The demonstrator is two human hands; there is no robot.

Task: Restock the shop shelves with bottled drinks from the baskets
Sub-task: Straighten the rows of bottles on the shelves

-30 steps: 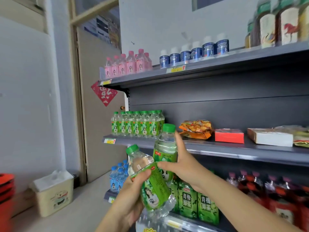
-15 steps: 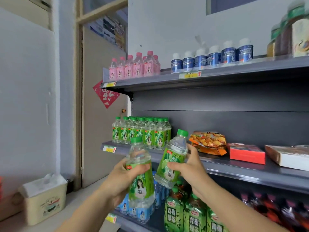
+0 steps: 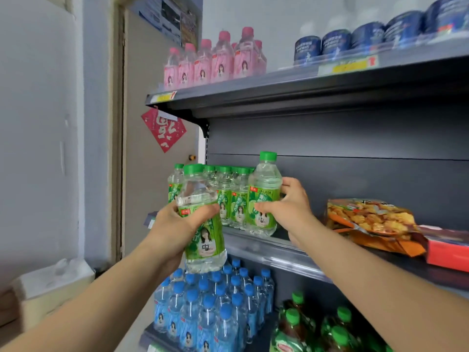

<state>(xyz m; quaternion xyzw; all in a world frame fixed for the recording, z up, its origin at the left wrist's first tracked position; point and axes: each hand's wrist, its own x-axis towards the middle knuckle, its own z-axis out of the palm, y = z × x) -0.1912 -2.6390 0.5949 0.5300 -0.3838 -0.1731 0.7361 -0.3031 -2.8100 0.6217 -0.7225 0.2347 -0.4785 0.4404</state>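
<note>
Up they've come, and now the right hand, grip wrapped round one green-capped bottle, brings it upright onto the middle shelf beside the matching row at centre frame, while the left hand clasps the second bottle just in front, likely next.

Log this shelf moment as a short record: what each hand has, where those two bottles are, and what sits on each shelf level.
left hand: grips left bottle, green cap, held in the air in front of the middle shelf
right hand: grips right bottle, upright at the right end of the green row
middle shelf: green row, snack bag, red box
top shelf: pink bottles, blue-labelled containers
below: blue-capped bottles, dark green-capped drinks
</note>
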